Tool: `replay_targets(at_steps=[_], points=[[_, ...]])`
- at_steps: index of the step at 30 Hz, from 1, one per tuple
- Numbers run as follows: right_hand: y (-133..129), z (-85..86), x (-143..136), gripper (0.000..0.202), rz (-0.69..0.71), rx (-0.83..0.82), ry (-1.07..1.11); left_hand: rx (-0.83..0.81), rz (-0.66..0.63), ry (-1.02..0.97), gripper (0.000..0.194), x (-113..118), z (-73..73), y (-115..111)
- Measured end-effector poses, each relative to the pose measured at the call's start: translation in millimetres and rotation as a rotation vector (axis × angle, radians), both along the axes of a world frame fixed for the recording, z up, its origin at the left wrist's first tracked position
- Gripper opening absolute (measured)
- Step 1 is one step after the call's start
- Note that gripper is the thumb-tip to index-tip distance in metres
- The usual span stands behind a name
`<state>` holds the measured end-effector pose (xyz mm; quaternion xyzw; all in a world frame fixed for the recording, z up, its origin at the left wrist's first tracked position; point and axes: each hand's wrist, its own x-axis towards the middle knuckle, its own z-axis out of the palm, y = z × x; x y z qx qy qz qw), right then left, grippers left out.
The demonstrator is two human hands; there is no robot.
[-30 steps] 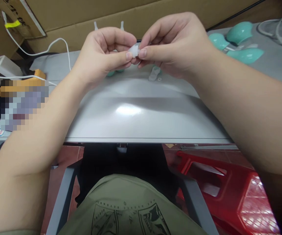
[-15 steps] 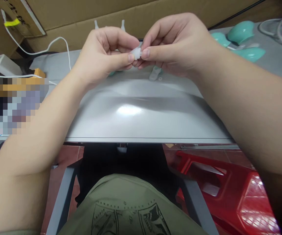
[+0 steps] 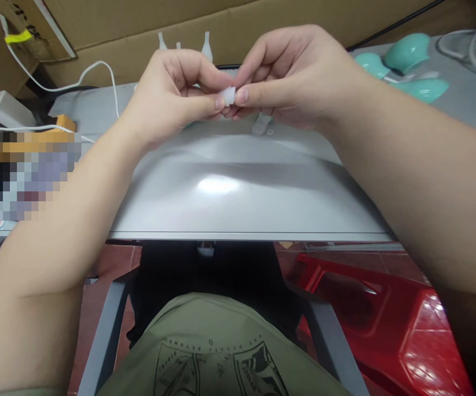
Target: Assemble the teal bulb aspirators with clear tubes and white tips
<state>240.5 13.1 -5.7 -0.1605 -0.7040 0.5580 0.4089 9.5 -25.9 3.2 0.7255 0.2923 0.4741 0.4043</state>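
Over the far half of the table, both hands meet at a small translucent white plastic piece [image 3: 229,95]. My left hand [image 3: 180,82] pinches its left end between thumb and fingers. At the right end, the closed thumb and fingertips of my right hand [image 3: 287,77] grip it too. The exact kind of piece cannot be made out, as fingers cover most of it. Just below my right hand, a pale flat part [image 3: 260,127] lies on the table beside a tiny white ring [image 3: 269,132]. A bit of green shows under my left hand.
White nozzle-like tips [image 3: 207,47] stand behind my left hand. Several mint-green shells [image 3: 406,53] lie at the back right near a coiled cable [image 3: 475,52]. A white charger [image 3: 10,110] and wooden piece [image 3: 66,122] sit left. A red stool [image 3: 386,308] stands below the table [image 3: 238,214].
Both hands have shifted slightly, with the white piece turned a little and more covered by fingers. More of the white tips behind my left hand shows now.
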Motion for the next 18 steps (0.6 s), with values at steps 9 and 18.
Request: replay_targets(at_steps=[9,18], points=[[4.4,-2.4,2.1,0.049,-0.024,0.035,-0.019,0.000,-0.082,-0.026,0.023,-0.9,-2.0,0.2],[8.9,-3.1,4.4,0.049,-0.005,0.083,-0.038,0.009,-0.037,0.047,0.018,-2.5,-1.8,0.7]])
